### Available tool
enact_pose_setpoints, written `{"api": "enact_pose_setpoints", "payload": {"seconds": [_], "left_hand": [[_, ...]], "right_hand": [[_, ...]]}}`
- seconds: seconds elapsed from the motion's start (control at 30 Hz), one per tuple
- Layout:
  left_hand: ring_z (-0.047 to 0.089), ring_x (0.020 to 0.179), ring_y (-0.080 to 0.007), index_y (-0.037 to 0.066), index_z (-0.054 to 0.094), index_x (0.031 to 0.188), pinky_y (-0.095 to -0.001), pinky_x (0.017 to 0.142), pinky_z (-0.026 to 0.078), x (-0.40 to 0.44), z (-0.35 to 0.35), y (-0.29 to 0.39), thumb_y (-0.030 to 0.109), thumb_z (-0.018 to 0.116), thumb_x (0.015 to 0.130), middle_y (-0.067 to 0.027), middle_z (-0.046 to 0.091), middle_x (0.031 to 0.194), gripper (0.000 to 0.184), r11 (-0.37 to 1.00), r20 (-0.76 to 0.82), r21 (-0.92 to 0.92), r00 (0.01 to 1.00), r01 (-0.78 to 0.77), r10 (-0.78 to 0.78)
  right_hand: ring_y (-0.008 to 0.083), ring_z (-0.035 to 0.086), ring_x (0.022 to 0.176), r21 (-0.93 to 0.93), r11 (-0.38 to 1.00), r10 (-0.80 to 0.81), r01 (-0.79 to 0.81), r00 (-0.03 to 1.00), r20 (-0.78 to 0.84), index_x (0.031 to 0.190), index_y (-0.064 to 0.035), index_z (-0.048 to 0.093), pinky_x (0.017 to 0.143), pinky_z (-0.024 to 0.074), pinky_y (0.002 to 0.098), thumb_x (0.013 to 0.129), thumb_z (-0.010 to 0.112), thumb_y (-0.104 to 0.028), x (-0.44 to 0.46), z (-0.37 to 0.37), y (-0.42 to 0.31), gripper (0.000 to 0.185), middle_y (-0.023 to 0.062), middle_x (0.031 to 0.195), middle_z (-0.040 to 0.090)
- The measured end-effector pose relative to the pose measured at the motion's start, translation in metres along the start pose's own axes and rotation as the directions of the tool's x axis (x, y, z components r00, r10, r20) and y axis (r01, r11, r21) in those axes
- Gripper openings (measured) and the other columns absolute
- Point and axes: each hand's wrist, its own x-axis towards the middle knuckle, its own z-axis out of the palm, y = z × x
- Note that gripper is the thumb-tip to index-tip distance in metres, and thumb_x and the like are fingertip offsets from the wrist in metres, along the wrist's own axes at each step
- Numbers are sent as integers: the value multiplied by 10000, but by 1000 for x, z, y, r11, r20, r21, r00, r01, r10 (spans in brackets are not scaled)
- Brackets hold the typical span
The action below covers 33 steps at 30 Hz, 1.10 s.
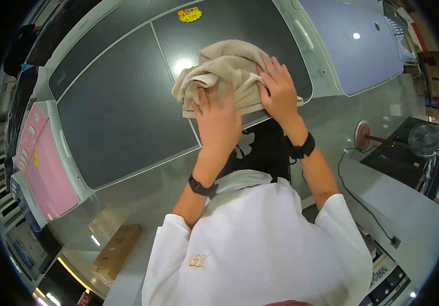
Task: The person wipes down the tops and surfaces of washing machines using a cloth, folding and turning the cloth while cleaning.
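Observation:
A bunched beige towel (229,71) lies crumpled on the dark grey top panel (112,112) of a large appliance, near its right front edge. My left hand (218,117) rests on the towel's near side with fingers spread, a little blurred. On the right side of the cloth, my right hand (279,94) presses down with its fingers stretched out. Folds cover some fingertips and hide the panel beneath. Each wrist wears a black band.
A pink-topped appliance (51,173) stands at the left, a purple-topped one (354,46) at the right. A yellow price sticker (190,15) is on the dark panel. A cardboard box (117,252) is at lower left; a black cable (358,191) runs along a surface at right.

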Motion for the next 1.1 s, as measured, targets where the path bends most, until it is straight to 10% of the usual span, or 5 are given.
{"api": "enact_pose_setpoints", "payload": {"seconds": [0.37, 0.57, 0.67, 0.87, 1.1], "left_hand": [[680, 1052, -479, 75, 620, 1409, -600, 986, 514, 74, -38, -41, 193, 542, 963, -303, 656, 1272, 468, 927, 375, -375, 910, -26, 178], [720, 1013, -390, 46, 708, 1173, -513, 871, 570, 167, 44, -71, 248, 539, 982, -215, 734, 1074, 326, 909, 201, -195, 892, -369, 406], [650, 1159, -466, 69, 739, 1209, -576, 1047, 485, 150, 26, -53, 326, 526, 946, -280, 708, 1200, 425, 936, 294, -252, 902, -245, 315], [192, 1510, -661, 206, 665, 1416, -847, 1120, 248, 17, -29, -9, 259, 648, 893, -354, 347, 1623, 525, 984, 276, -175, 961, 27, 23], [151, 1507, -693, 311, 498, 1559, -893, 1061, 252, 50, -13, 9, 314, 630, 935, -298, 221, 1709, 638, 990, 292, -46, 950, 133, -114]], "right_hand": [[432, 528, 1403, -379, 912, -40, 160, 951, 306, 1290, -123, 722, 1160, 371, 670, 980, 635, -192, 29, -29, 52, 329, 99, 1421, 663], [406, 598, 1273, -271, 945, -60, 182, 913, 403, 1226, -136, 744, 1096, 442, 635, 924, 622, -193, 101, 7, 68, 331, 161, 1257, 686], [408, 621, 1135, -28, 954, -280, 298, 920, 274, 1155, -96, 738, 1032, 487, 574, 843, 660, -159, 82, 26, 46, 328, 220, 1110, 653], [425, 555, 1336, 76, 979, -203, 190, 944, 260, 1272, -56, 701, 1112, 456, 536, 915, 660, -89, 10, -27, 5, 361, 229, 1376, 617], [392, 552, 1369, -247, 957, -83, 150, 962, 261, 1372, -19, 638, 1158, 420, 549, 961, 629, -101, 46, 0, 33, 419, 244, 1393, 621]]}}
